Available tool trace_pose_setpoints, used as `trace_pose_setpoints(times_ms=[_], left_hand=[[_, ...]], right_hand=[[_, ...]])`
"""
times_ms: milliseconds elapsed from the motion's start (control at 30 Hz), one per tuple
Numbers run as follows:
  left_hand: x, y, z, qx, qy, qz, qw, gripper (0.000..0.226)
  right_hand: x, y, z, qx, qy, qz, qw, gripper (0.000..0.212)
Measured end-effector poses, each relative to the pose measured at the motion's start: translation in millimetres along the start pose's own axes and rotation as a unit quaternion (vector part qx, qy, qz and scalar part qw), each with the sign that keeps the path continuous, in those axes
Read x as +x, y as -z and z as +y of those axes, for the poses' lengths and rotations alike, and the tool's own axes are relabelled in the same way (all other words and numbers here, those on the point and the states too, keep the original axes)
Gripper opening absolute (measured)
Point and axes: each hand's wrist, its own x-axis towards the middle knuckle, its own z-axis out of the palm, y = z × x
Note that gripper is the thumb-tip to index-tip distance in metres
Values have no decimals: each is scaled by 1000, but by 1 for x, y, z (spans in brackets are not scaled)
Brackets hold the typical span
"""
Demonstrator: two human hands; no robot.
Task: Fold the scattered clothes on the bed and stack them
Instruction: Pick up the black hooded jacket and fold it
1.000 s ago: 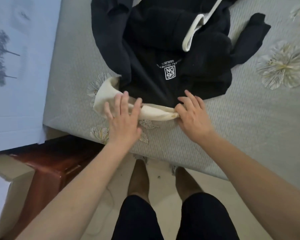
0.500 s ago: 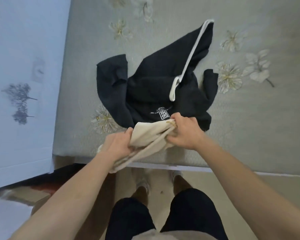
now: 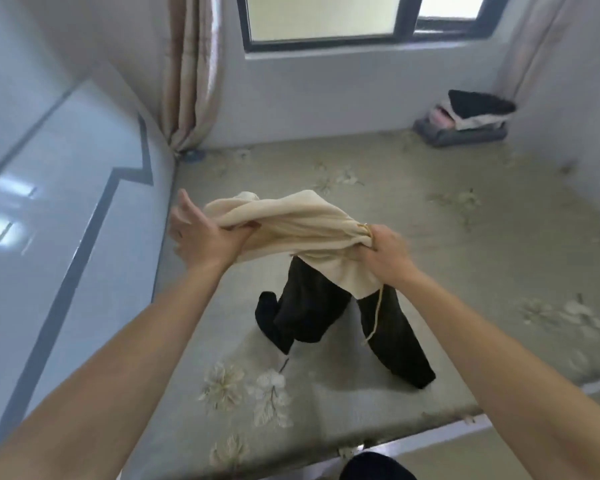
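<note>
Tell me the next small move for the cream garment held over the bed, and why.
Probably carry it to the stack at the far right corner of the bed. The left hand and right hand hold the cream garment bunched in the air, above the black garment lying on the bed.

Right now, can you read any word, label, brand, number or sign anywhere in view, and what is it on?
No readable text in this view.
Cream garment, gripped by the left hand and right hand: no print shows.
Black garment on the bed: no print on the part that shows.
Folded stack at the far corner: too small to tell.
</note>
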Motion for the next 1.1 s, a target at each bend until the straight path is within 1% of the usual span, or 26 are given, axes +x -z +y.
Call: trace_pose_setpoints(times_ms=[33,67,100,133,167,200,233,267,333,367,400,433,467,500,533,567,600,667,733,767,867,900,967,1033,1067,1100], left_hand=[[-3,3,13,-90,95,-44,990,143],[-7,3,22,-178,172,-104,963,147],[-12,2,29,-259,222,-166,925,143],[-17,1,34,-320,252,-231,884,132],[-23,-3,37,-356,262,-297,847,120],[-28,-6,41,-373,248,-356,820,112],[-34,-9,44,-374,214,-406,806,104],[-40,-13,46,-369,170,-444,799,96],[-49,-20,53,-350,76,-493,793,78],[-52,-22,56,-335,34,-507,793,77],[-54,-25,59,-318,-2,-506,802,78],[-54,-29,60,-302,-28,-490,818,77],[-54,-32,61,-284,-47,-458,841,70],[-52,-35,62,-262,-64,-418,868,56],[-50,-38,63,-241,-86,-385,887,40],[-48,-40,64,-229,-104,-365,896,29],[-46,-42,66,-229,-118,-361,896,22],[-43,-41,74,-221,-152,-359,894,17],[-37,-39,84,-217,-192,-332,898,17],[-30,-36,88,-224,-199,-312,902,18],[-7,-29,94,-255,-178,-266,912,20],[0,-26,94,-254,-174,-264,914,20],[8,-24,100,-239,-171,-268,917,21],[7,-21,112,-249,-140,-280,916,20],[3,-19,118,-273,-110,-296,909,20],[-2,-16,123,-303,-84,-320,894,21]], right_hand=[[-1,13,-10,35,-14,23,999,14],[-1,23,-16,69,-30,38,996,14],[-2,31,-22,96,-40,46,993,14],[-3,39,-28,119,-44,51,991,14],[-4,46,-34,149,-43,53,986,13],[-5,51,-40,187,-37,54,980,12],[-6,55,-46,228,-31,53,972,15],[-7,59,-52,266,-21,54,962,18],[-8,62,-60,318,-10,43,947,20],[-9,63,-61,335,-15,32,941,19],[-9,64,-61,344,-21,21,938,20],[-9,65,-60,345,-26,9,938,22],[-9,65,-58,331,-30,-6,943,24],[-11,68,-57,310,-33,-26,950,26],[-12,70,-56,287,-32,-50,956,30],[-14,72,-54,274,-33,-75,958,37],[-15,74,-51,268,-33,-104,957,44],[-18,79,-44,268,-46,-155,950,53],[-19,84,-36,261,-79,-172,947,65],[-19,86,-32,255,-103,-166,947,68],[-22,95,-15,292,-156,-126,935,59],[-22,98,-8,308,-154,-118,931,53],[-20,104,-3,310,-129,-107,936,39],[-16,109,-6,324,-115,-42,938,50],[-15,111,-10,354,-111,-1,929,56],[-16,112,-15,400,-97,30,911,59]])
